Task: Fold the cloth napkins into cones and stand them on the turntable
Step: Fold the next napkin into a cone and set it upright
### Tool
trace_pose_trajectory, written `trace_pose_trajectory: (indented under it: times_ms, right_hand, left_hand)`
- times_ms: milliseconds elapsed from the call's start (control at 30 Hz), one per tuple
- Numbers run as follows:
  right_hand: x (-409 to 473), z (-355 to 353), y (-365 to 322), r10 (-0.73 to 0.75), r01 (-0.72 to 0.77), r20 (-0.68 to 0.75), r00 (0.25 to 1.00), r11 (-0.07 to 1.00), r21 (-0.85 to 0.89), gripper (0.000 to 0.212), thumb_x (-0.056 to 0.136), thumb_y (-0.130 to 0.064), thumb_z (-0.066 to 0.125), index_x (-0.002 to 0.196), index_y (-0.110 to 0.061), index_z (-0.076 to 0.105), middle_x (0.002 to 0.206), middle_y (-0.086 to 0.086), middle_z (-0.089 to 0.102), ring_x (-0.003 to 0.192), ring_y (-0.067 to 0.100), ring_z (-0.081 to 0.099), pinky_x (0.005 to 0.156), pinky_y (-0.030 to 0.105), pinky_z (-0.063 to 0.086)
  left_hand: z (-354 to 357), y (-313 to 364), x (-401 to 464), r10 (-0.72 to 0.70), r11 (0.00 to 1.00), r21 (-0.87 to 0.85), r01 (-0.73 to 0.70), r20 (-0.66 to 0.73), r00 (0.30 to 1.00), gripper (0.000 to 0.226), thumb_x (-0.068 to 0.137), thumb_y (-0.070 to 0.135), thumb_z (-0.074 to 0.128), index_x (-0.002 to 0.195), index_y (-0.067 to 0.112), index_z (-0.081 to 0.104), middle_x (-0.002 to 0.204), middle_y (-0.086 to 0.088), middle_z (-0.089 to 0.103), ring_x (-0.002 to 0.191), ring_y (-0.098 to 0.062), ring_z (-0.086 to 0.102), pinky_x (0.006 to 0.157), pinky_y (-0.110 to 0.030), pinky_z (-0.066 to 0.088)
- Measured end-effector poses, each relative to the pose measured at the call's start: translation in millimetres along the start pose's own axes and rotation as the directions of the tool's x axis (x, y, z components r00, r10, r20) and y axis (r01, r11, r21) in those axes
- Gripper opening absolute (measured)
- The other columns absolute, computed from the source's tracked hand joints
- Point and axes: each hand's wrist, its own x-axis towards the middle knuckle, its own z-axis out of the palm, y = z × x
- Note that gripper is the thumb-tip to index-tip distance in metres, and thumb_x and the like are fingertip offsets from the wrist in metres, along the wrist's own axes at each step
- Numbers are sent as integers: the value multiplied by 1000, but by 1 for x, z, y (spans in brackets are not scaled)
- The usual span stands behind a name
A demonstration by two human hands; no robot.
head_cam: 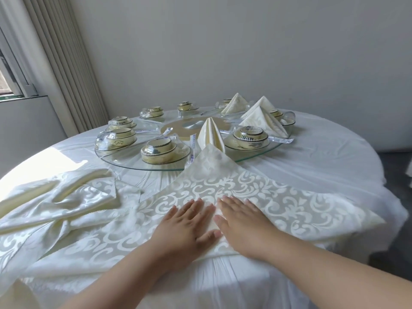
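Note:
A cream damask napkin (234, 188) lies spread as a triangle on the table's near side, its tip reaching the glass turntable (124, 162). My left hand (187, 226) and my right hand (240, 221) press flat on its lower middle, side by side, fingers straight. On the turntable a folded napkin cone (210, 134) stands just behind the tip. Three more folded napkins stand at the back right, the nearest (260, 119), one behind it (264, 103) and one further left (236, 103).
Several shrink-wrapped bowl-and-plate sets (159, 150) ring the turntable, with wrapped chopstick packets between them. A heap of loose napkins (55, 201) lies on the white tablecloth (312, 161) at the left. A window and curtain stand at far left, a plain wall behind.

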Motion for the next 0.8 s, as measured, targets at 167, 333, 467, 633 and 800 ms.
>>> trace_pose_trajectory:
  times_ms: [167,333,467,633,800]
  right_hand:
    - [-11,-7,39,130,-127,14,991,984,-125,60,100,-50,5,153,-23,-7,159,-7,-14,145,6,-15,118,34,-11]
    - [-26,-15,73,222,-220,-5,975,961,-165,59,100,-49,7,152,-26,-11,158,-8,-17,144,6,-16,118,35,-9]
    - [-31,-17,92,212,-219,-65,975,967,-131,61,100,-51,10,153,-26,-4,159,-10,-12,145,5,-13,119,33,-7]
    - [-73,-7,90,145,-17,-761,632,985,173,49,87,-50,39,107,-14,65,109,1,62,107,15,52,93,22,32]
    - [-129,21,117,660,52,-652,373,687,725,16,85,-36,64,81,-22,58,83,-3,60,78,18,58,63,18,43]
  left_hand:
    - [-1,-11,-6,-15,1000,-27,15,6,1000,111,48,90,-25,149,45,-8,159,16,-10,144,-2,-14,118,-29,-8]
    - [-2,-33,-21,-88,995,-37,89,15,996,113,46,91,-26,149,46,-6,158,17,-11,143,-1,-14,117,-27,-6]
    - [-3,-44,-29,-134,990,-41,135,28,991,116,44,92,-27,148,46,-6,158,18,-10,142,1,-14,117,-25,-6]
    - [-3,-42,-29,-151,987,-51,154,52,987,114,40,93,-28,144,50,-9,156,20,-12,140,4,-16,116,-24,-7]
    - [-34,-20,-15,-154,986,-47,159,99,983,121,38,90,-24,147,43,-3,157,19,-8,139,4,-16,118,-38,-7]
